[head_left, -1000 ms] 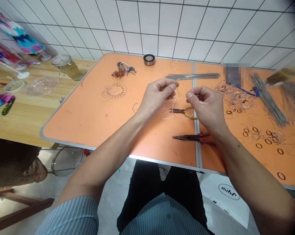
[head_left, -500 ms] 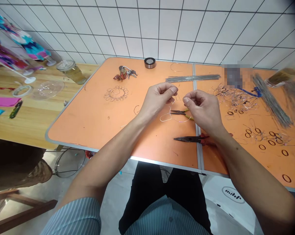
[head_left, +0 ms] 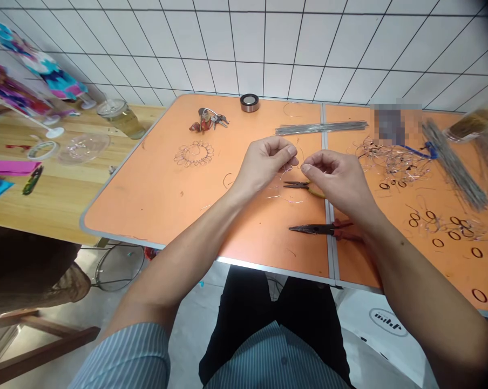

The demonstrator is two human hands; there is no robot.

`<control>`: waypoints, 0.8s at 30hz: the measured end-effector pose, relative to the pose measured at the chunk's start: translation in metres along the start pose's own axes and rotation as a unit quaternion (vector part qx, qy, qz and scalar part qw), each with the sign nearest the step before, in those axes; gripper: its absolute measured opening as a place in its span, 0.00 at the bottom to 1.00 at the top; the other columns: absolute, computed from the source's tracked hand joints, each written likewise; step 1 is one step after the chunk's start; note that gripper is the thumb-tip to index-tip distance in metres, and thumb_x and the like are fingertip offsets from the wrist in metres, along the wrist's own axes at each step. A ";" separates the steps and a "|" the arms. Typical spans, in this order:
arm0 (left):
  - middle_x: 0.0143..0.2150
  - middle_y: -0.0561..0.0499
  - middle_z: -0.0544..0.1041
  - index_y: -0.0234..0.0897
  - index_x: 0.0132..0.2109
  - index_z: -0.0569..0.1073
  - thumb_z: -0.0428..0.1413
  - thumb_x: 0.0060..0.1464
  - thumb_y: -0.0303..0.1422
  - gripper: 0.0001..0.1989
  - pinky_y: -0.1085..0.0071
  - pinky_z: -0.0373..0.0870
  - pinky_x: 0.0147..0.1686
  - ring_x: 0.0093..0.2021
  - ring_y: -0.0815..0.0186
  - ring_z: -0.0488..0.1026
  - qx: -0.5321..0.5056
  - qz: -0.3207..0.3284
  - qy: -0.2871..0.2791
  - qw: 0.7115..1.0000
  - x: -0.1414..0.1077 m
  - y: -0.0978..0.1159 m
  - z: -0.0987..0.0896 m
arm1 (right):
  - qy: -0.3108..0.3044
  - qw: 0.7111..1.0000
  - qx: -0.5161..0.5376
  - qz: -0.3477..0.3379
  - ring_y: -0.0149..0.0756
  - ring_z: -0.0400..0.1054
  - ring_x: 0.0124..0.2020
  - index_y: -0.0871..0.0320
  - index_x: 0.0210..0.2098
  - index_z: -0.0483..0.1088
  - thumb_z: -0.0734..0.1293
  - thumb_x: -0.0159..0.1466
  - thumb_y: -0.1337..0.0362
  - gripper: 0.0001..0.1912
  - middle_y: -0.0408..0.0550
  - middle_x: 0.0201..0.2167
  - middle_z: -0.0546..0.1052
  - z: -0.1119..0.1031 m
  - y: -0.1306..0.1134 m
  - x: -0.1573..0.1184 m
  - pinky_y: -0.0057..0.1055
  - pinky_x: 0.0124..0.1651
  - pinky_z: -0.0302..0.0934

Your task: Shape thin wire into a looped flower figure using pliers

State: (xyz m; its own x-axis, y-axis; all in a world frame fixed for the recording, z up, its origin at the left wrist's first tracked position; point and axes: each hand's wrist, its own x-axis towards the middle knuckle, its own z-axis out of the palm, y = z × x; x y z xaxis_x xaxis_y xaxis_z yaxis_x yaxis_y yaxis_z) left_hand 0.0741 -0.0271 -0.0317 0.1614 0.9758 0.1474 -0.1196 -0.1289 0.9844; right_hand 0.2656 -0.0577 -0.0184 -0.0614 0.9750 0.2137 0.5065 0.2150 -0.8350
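My left hand [head_left: 268,162] pinches a thin wire piece [head_left: 283,175] over the orange table [head_left: 155,183]; fine loops of it hang below the fingertips. Close to its right, my right hand [head_left: 335,175] is closed, thumb against forefinger, at the same wire work. Small-nosed pliers [head_left: 296,185] with yellow handles lie just below the hands, partly covered by my right hand. Nearer the front edge are long-nosed pliers [head_left: 312,229] with red handles, partly under my right wrist. A looped wire ring [head_left: 194,154] lies to the left.
Keys [head_left: 215,120], a tape roll [head_left: 249,102] and a bundle of straight wires [head_left: 320,128] lie toward the wall. Tangled wires [head_left: 406,162], dark rings [head_left: 476,252] and another wire bundle [head_left: 456,167] cover the right side. A lidded cup [head_left: 122,119] stands at the left.
The two hands' fingertips have come slightly closer together. The wire loops below them have shifted and turned. The whole view has moved a little.
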 end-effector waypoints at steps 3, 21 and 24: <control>0.30 0.49 0.83 0.35 0.33 0.80 0.71 0.64 0.32 0.12 0.72 0.71 0.35 0.29 0.71 0.75 0.027 -0.009 -0.034 0.999 -0.001 0.000 0.001 | -0.035 0.999 0.009 0.026 0.37 0.70 0.32 0.51 0.34 0.81 0.76 0.67 0.62 0.04 0.44 0.33 0.82 -0.008 -0.005 0.000 0.37 0.37 0.65; 0.32 0.48 0.85 0.34 0.35 0.81 0.66 0.61 0.25 0.05 0.73 0.73 0.34 0.30 0.70 0.77 0.028 -0.041 -0.053 0.997 -0.005 -0.008 0.006 | -0.009 0.994 0.095 0.062 0.35 0.67 0.25 0.52 0.31 0.77 0.78 0.66 0.67 0.10 0.43 0.27 0.76 -0.004 0.001 0.003 0.37 0.32 0.64; 0.32 0.48 0.85 0.33 0.35 0.81 0.66 0.62 0.26 0.05 0.73 0.74 0.35 0.30 0.70 0.78 0.019 -0.058 -0.056 0.997 -0.006 -0.006 0.007 | 0.007 0.994 0.100 0.035 0.35 0.67 0.27 0.52 0.32 0.77 0.80 0.66 0.64 0.10 0.43 0.28 0.77 0.000 0.008 0.005 0.36 0.33 0.65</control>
State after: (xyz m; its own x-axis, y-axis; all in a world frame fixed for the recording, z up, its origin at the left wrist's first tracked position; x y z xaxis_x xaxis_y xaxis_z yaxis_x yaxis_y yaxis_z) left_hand 0.0804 -0.0335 -0.0377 0.2811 0.9589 0.0397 -0.0572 -0.0246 0.9981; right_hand 0.2693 -0.0514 -0.0237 -0.0192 0.9872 0.1584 0.3283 0.1559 -0.9316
